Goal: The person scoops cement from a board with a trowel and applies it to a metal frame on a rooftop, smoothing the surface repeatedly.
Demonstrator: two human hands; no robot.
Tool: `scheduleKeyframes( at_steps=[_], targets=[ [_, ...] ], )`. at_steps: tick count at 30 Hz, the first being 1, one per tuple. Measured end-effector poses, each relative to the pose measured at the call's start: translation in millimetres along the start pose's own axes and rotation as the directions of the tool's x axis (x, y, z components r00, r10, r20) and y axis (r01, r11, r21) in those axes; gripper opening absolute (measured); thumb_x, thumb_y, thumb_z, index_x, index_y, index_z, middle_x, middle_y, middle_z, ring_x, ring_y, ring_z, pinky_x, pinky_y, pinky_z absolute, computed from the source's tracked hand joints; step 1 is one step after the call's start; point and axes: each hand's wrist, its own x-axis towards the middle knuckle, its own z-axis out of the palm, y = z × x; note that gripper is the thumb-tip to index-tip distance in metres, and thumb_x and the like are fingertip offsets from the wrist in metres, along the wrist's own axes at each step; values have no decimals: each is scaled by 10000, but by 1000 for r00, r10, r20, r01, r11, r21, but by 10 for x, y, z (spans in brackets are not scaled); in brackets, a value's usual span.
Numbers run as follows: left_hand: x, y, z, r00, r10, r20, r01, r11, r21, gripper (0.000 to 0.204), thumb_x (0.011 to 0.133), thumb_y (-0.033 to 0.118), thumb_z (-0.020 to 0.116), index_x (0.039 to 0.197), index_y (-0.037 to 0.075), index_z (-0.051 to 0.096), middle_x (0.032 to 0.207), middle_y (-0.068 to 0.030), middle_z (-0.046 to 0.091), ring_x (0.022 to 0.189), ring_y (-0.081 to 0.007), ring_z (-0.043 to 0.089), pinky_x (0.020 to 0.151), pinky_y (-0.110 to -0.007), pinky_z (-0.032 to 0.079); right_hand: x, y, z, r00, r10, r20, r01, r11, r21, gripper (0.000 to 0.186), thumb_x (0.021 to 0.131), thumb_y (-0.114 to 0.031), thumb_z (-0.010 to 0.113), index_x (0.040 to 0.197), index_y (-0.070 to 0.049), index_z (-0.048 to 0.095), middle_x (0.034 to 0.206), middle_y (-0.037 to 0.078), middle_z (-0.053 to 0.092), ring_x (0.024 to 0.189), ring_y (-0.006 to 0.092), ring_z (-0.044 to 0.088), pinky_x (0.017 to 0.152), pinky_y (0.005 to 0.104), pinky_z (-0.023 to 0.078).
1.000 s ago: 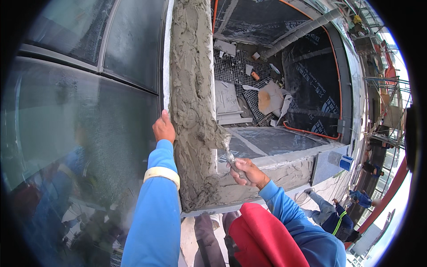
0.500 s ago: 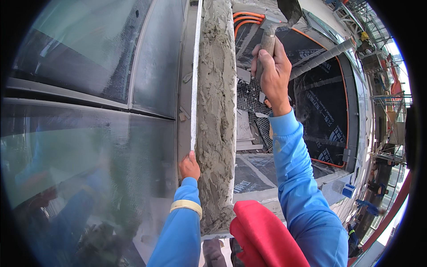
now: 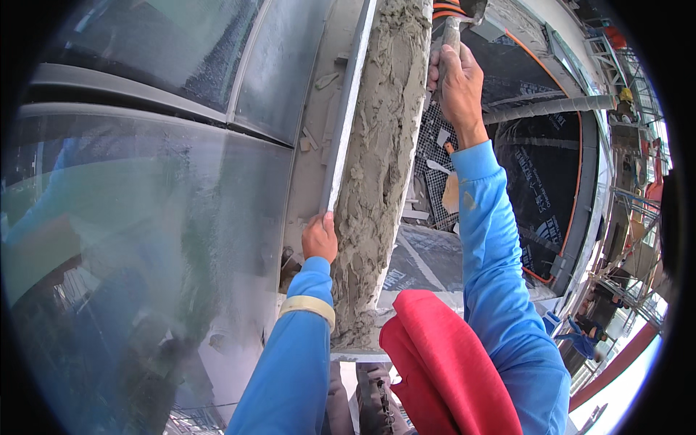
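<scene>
Wet grey mortar [image 3: 380, 116] with a rough, ridged surface lies along the top of a narrow wall. A long, straight, pale bar [image 3: 350, 109] runs along the mortar's left edge. My left hand [image 3: 320, 238] is closed around the near end of this bar, the thumb on top. Farther ahead and to the right, my right hand [image 3: 462, 87] grips a trowel [image 3: 451, 32] by its worn handle. The trowel's dark blade points away and is partly cut off by the upper rim of the picture. It appears held above the wall's right side.
Large glass panels [image 3: 167, 188] stand close on the left, beyond a narrow ledge [image 3: 308, 156] with scraps on it. To the right are black printed sheeting [image 3: 540, 174], a wrapped pipe [image 3: 551, 109] and orange tubing [image 3: 578, 167]. Scaffolding and a person in blue [image 3: 580, 339] appear farther right.
The view has shifted, so wall and bar now slant more. More of the bar's side face shows. Both hands keep their holds, and the trowel sits closer to the picture's top edge.
</scene>
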Motion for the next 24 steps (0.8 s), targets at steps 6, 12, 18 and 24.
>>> scheduleKeyframes(
  at_steps=[6,12,18,24],
  targets=[
    [0,3,-4,1000,25,-1,-25,996,-82,496,1069,349,415,991,-63,680,976,-294,662,919,-508,602,809,-534,476,-1239,-125,-393,966,256,-27,-247,888,-387,275,957,-209,655,1099,19,592,691,8,587,622,66,550,549,245,445],
    [7,47,-38,1000,17,10,-16,999,-42,479,1066,347,412,1027,-43,687,1013,-267,678,941,-486,616,832,-541,483,-1401,-122,-759,946,325,-13,-190,521,-832,344,951,-271,602,1058,55,623,764,221,653,719,328,669,702,425,511],
    [6,42,0,998,29,-52,-33,997,-75,494,1061,363,431,1016,-52,697,1027,-285,673,952,-495,616,832,-538,481,-466,62,-763,971,222,91,-43,534,-844,396,957,-266,499,1166,43,632,1008,327,676,1032,490,642,907,496,493],
    [-11,34,-2,999,25,-43,-27,999,-43,484,1057,351,445,971,-57,691,991,-287,671,921,-504,611,807,-537,482,351,502,-485,984,180,8,-81,483,-872,420,964,-289,533,1249,6,627,1097,308,679,1101,468,631,957,485,496]
  ],
)
